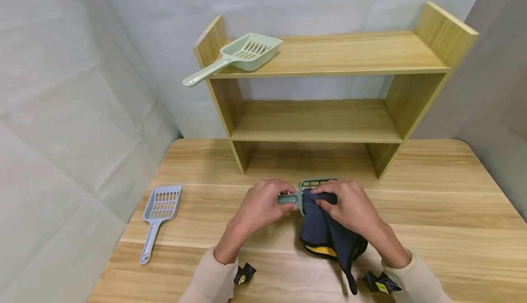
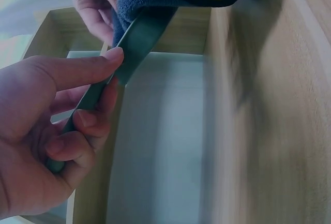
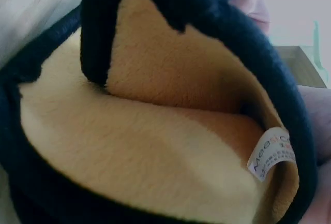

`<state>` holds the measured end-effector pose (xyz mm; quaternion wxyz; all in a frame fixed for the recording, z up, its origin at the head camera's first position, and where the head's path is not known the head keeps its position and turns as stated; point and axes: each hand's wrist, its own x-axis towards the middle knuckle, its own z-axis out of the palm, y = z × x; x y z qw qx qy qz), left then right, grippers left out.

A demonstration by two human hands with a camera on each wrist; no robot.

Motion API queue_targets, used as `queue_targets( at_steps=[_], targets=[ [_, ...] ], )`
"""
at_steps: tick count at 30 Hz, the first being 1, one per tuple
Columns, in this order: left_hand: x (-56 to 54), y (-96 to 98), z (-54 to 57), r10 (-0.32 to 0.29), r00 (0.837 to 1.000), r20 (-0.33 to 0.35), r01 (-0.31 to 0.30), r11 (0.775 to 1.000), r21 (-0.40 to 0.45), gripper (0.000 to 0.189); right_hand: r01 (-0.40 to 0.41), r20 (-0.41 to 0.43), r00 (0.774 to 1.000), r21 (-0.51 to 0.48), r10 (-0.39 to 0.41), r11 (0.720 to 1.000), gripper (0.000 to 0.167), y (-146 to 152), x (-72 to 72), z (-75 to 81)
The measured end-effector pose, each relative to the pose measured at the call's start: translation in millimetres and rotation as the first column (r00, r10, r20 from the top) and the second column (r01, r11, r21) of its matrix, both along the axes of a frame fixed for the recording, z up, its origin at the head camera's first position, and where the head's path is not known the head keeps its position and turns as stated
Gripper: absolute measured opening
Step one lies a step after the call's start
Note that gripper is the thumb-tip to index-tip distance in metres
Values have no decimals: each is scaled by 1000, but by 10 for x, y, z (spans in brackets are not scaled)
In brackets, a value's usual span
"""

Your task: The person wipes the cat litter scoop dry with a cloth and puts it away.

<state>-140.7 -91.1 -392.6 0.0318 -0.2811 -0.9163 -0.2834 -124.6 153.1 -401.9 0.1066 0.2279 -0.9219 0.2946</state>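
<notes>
My left hand (image 1: 263, 204) pinches the handle of a dark green slotted litter scoop (image 1: 293, 198) between thumb and fingers, holding it over the table. In the left wrist view, the fingers curl round the handle of the scoop (image 2: 139, 40). With my right hand (image 1: 352, 206) I grip a navy cloth (image 1: 316, 225) against the scoop's slotted head. The cloth hangs toward me in folds, and its yellow underside shows at the lower edge. Filling the right wrist view is the yellow face of the cloth (image 3: 129, 146), with dark edging and a white label. Part of the scoop's head is hidden.
A blue-grey litter scoop (image 1: 162, 204) lies on the left of the wooden table (image 1: 197, 234). On the top board of a wooden shelf (image 1: 350, 53) rests a pale green litter scoop (image 1: 249, 53), its handle jutting past the left side. White sheeting hangs behind.
</notes>
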Motion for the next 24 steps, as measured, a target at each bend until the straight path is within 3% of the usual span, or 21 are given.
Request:
queue_targets(
  at_steps=[4, 10, 18, 24],
  targets=[
    [-18, -40, 0, 4, 1000, -4, -4, 1000, 9, 25, 32, -35, 999, 63, -30, 998, 30, 24, 3, 17],
    [-60, -117, 31, 40, 998, 43, -42, 998, 37, 22, 64, -29, 998, 70, -62, 996, 29, 134, -12, 110],
    [-129, -241, 54, 57, 995, 81, -64, 995, 78, 22, 57, -30, 998, -32, -58, 998, 29, 322, -58, 211],
    [-160, -377, 109, 113, 990, 87, -120, 989, 87, 28, 86, -24, 996, -110, -89, 990, 27, 447, -94, 254]
  ],
)
